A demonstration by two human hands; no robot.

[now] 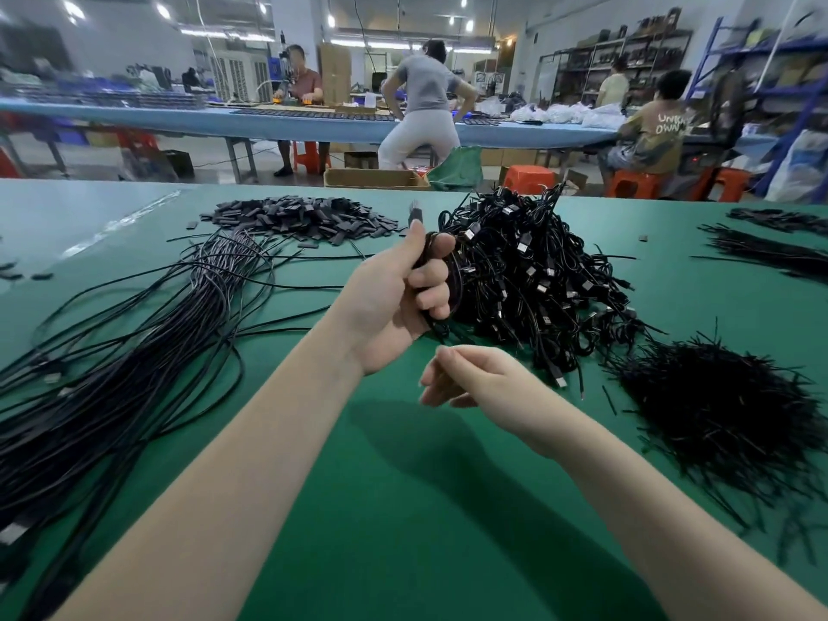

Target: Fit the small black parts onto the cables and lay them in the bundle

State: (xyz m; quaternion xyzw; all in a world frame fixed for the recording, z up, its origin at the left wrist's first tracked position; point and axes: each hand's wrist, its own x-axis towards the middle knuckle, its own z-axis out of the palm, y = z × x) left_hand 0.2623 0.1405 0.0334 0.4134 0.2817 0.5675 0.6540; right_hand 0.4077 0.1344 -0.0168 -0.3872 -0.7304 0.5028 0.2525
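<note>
The left hand grips a coiled cable; the right hand hangs below with fingers loosely curled, holding nothing.

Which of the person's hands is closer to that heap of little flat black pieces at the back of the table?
Left. The left hand, gripping cables, is raised just in front of the heap, at its right end. The right hand sits lower, nearer the person, with the left hand between it and the heap.
</note>
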